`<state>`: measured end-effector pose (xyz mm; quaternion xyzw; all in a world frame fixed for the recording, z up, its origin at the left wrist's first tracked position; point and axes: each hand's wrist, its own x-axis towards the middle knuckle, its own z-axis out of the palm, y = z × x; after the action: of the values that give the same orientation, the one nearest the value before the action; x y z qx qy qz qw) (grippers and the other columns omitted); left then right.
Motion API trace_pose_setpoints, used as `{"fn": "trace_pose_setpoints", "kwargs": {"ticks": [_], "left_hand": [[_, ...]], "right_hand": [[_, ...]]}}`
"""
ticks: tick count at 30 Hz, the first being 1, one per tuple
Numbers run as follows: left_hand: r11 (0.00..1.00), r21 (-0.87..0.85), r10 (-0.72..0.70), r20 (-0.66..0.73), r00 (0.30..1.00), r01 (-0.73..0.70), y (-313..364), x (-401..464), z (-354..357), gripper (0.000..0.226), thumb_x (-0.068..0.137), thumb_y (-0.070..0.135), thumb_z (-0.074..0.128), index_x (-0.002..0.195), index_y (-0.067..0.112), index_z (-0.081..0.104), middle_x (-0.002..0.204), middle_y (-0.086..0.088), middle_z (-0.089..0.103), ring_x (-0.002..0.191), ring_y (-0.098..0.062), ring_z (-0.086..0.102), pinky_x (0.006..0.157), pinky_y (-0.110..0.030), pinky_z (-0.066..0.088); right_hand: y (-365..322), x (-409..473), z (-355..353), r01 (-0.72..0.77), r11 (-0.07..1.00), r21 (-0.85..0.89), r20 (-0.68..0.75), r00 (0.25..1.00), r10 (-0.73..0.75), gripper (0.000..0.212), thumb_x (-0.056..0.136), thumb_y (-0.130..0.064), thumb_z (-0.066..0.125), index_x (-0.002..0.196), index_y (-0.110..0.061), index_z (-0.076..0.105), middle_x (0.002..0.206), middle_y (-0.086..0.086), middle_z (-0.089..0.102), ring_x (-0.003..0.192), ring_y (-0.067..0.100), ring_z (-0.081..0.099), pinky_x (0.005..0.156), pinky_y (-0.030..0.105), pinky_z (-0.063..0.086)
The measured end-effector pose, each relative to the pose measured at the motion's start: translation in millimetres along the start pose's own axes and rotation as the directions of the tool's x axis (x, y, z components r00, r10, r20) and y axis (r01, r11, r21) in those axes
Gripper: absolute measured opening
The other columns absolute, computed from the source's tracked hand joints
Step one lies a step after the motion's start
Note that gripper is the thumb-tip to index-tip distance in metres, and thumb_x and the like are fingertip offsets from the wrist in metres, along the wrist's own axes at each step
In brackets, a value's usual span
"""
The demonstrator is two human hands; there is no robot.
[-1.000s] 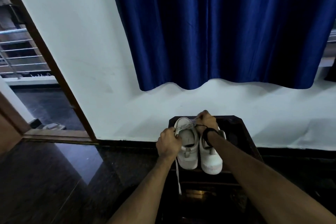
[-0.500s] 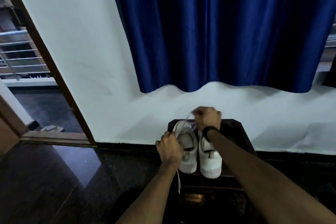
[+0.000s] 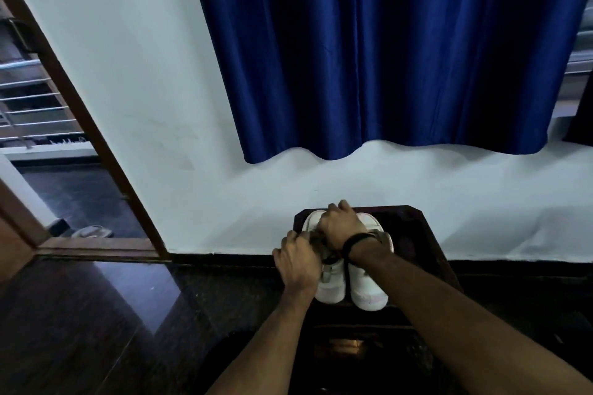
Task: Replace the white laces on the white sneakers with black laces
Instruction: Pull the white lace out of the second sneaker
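Two white sneakers stand side by side, toes toward me, on a small dark table [image 3: 414, 234]. My left hand [image 3: 298, 261] grips the left side of the left sneaker [image 3: 330, 287]. My right hand [image 3: 340, 226], with a black band at the wrist, lies curled over that sneaker's lacing area close to the left hand. Its fingers seem to pinch the white lace, which is hidden under both hands. The right sneaker [image 3: 369, 293] stands untouched beneath my right forearm. No black lace is in view.
The table stands against a white wall under a blue curtain [image 3: 369, 58]. A dark glossy floor [image 3: 96, 314] spreads to the left. An open doorway with a wooden frame [image 3: 106, 154] is at the far left, with a sandal [image 3: 91, 231] beyond it.
My right hand, which had pulled the white lace up above the shoe, has come down onto the left sneaker. The lace end that hung below my left hand is no longer visible.
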<state>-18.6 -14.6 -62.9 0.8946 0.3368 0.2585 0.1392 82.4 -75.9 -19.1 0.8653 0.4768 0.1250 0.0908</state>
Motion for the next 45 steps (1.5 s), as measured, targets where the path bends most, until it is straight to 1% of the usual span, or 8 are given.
{"fn": "trace_pose_setpoints", "kwargs": {"ticks": [5,10,14,21,25,30,36,45], "left_hand": [[1.0,0.026,-0.009,-0.005,1.0,0.009,1.1,-3.4,3.8,0.018,0.081,0.013,0.064,0.096,0.015,0.073,0.097,-0.006,0.066,0.093,-0.03,0.065,0.078,-0.04,0.046],[0.999,0.031,-0.011,-0.031,0.999,0.012,1.1,-2.7,6.2,0.018,0.083,0.018,0.061,0.097,0.016,0.072,0.098,-0.005,0.066,0.094,-0.028,0.064,0.079,-0.039,0.046],[0.999,0.039,0.006,-0.011,1.0,-0.005,1.3,-2.1,7.2,0.024,0.086,0.019,0.059,0.108,0.017,0.069,0.104,-0.004,0.065,0.1,-0.027,0.063,0.082,-0.04,0.044],[1.0,-0.006,-0.004,0.002,1.0,0.004,1.8,-2.9,7.2,0.029,0.086,0.012,0.056,0.113,0.015,0.065,0.106,-0.005,0.066,0.101,-0.028,0.063,0.083,-0.04,0.045],[0.999,-0.032,-0.011,-0.009,1.0,0.011,0.4,-3.4,7.3,0.029,0.082,0.009,0.059,0.109,0.017,0.067,0.101,-0.004,0.067,0.096,-0.029,0.065,0.079,-0.039,0.045],[0.999,-0.019,-0.029,0.026,0.999,0.03,1.0,-4.7,4.9,0.038,0.086,0.011,0.057,0.123,0.015,0.061,0.109,-0.006,0.066,0.102,-0.03,0.064,0.083,-0.042,0.046],[0.978,0.094,0.177,0.068,0.982,-0.183,1.7,6.7,4.7,0.066,0.069,0.002,0.065,0.133,0.015,0.055,0.123,-0.005,0.058,0.114,-0.03,0.054,0.086,-0.042,0.044],[0.919,0.137,0.333,0.236,0.913,-0.37,17.6,34.9,6.4,0.033,0.077,0.022,0.06,0.108,0.025,0.068,0.116,0.002,0.062,0.114,-0.024,0.051,0.092,-0.034,0.035]], "right_hand": [[23.2,-7.1,-3.1,-0.288,0.896,0.339,-0.134,0.928,0.349,0.02,0.083,-0.031,0.057,0.095,-0.028,0.073,0.099,-0.004,0.071,0.101,0.02,0.058,0.091,0.037,0.032],[77.2,-26.4,-16.2,-0.502,0.134,0.855,0.136,0.465,0.875,0.016,0.08,-0.025,0.064,0.093,-0.025,0.074,0.097,0.006,0.073,0.095,0.031,0.065,0.086,0.036,0.051],[85.0,-34.2,-8.0,-0.451,-0.085,0.889,0.252,0.323,0.912,0.023,0.077,-0.021,0.06,0.096,-0.024,0.074,0.103,0.008,0.072,0.099,0.034,0.064,0.086,0.039,0.052],[45.3,-24.4,1.8,-0.293,0.783,0.549,-0.084,0.913,0.4,0.058,0.072,-0.029,0.069,0.128,-0.025,0.058,0.125,0.0,0.059,0.117,0.027,0.045,0.092,0.037,0.036],[11.6,-9.9,5.1,-0.021,0.983,0.184,0.053,0.999,0.011,0.031,0.087,-0.033,0.054,0.115,-0.025,0.065,0.114,0.004,0.065,0.114,0.026,0.05,0.096,0.038,0.033],[14.1,-9.6,4.5,-0.223,0.942,0.25,-0.125,0.957,0.26,0.026,0.086,-0.025,0.052,0.101,-0.027,0.072,0.102,0.0,0.07,0.106,0.023,0.054,0.091,0.036,0.031],[80.5,-30.8,-3.6,-0.632,0.399,0.665,0.082,0.592,0.802,0.036,0.08,-0.025,0.063,0.115,-0.017,0.065,0.114,0.011,0.064,0.109,0.033,0.055,0.09,0.039,0.041],[14.4,-38.8,24.2,-0.447,0.598,0.665,0.095,0.845,0.526,0.025,0.071,-0.052,0.058,0.086,-0.032,0.062,0.091,-0.001,0.069,0.096,0.026,0.061,0.083,0.031,0.04]]}}
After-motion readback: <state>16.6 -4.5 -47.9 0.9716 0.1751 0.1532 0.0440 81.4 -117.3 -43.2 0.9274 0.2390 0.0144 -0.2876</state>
